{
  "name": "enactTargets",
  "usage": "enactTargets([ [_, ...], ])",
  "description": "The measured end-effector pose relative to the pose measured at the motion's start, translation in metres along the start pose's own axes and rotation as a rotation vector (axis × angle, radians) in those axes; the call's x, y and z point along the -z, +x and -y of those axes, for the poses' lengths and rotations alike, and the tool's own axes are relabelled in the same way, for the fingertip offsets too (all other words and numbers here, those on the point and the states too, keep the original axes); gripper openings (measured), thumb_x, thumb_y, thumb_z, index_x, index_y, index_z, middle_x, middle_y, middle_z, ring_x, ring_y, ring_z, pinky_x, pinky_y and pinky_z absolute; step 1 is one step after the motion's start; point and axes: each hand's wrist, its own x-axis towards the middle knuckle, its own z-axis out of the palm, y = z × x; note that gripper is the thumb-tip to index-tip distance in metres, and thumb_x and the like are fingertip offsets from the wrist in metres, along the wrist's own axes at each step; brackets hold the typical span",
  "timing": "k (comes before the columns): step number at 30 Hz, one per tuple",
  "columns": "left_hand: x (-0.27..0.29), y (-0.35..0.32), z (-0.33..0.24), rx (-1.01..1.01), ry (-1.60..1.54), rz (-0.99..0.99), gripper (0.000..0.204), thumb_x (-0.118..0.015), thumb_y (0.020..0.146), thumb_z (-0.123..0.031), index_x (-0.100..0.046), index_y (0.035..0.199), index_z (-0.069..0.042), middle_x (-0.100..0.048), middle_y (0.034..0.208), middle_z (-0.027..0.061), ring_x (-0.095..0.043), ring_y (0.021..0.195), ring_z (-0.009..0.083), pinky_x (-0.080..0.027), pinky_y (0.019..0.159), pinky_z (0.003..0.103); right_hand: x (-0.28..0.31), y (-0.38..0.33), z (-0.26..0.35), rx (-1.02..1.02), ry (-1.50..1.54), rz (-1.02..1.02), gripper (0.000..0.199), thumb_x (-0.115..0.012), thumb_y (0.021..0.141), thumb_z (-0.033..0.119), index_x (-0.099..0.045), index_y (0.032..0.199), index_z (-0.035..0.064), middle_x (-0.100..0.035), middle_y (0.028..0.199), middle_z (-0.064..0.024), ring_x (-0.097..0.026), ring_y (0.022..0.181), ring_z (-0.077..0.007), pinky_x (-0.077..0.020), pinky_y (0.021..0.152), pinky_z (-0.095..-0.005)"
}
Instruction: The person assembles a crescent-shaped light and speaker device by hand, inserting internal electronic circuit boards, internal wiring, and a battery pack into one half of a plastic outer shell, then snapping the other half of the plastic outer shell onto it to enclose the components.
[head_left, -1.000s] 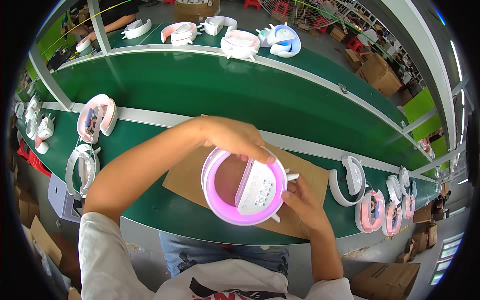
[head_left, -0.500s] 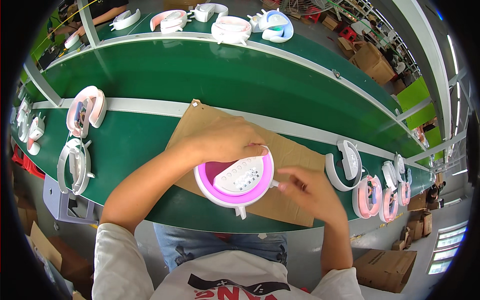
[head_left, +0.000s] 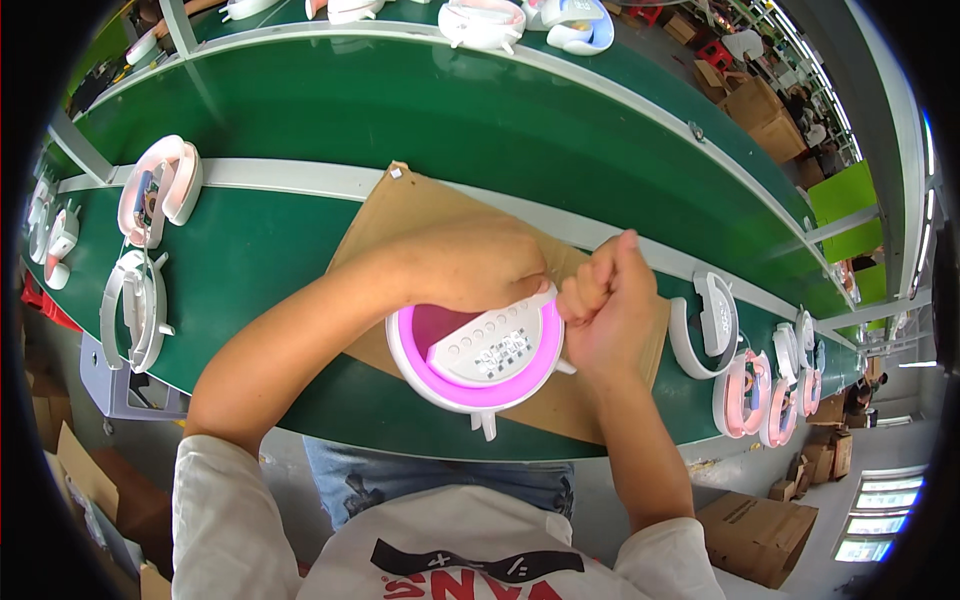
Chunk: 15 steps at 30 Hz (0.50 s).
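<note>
A round white lamp is tilted up over the cardboard sheet. Its ring glows pink-purple around a pale half-round panel with several buttons, and short white pegs stick out at the bottom and right. My left hand reaches across from the left and grips the upper rim with curled fingers; part of its grasp is hidden behind the hand. Close against the upper right rim, my right hand is closed with the thumb pointing up, near the left fingertips. Whatever its fingers may hold is hidden.
Open pink-and-white housings and a white ring-shaped housing stand at right. At left are a pink housing with a circuit board and a white one. More housings line the shelf beyond the metal rail.
My right hand has risen from beside the lamp's right peg to its upper right rim, and its fingers have curled in. My left hand keeps its grip. The whole view has shifted slightly.
</note>
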Motion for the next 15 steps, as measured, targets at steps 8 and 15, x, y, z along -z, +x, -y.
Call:
enactTargets([
  [8,-0.001,-0.001,-0.004,0.055,-0.069,-0.03,0.031,-0.057,0.103,-0.027,-0.077,0.098,-0.004,-0.073,0.091,0.0177,-0.067,0.092,0.0395,-0.051,0.083,0.05,-0.016,-0.009,0.029,0.01,-0.349,0.154,0.05,-0.042,0.114,0.044,-0.042,0.076,0.0113,-0.022,0.053,0.0056,-0.016,0.046,-0.0084,-0.0159,0.047,-0.0306],
  [15,-0.001,-0.007,-0.004,0.085,-0.072,-0.009,0.032,-0.055,0.105,-0.028,-0.077,0.107,-0.005,-0.074,0.098,0.0177,-0.067,0.096,0.0395,-0.052,0.085,0.05,-0.034,-0.078,0.059,0.113,0.214,0.489,0.051,-0.041,0.115,0.041,-0.043,0.074,0.0096,-0.034,0.055,0.0031,-0.027,0.048,-0.0081,-0.0218,0.048,-0.0304],
])
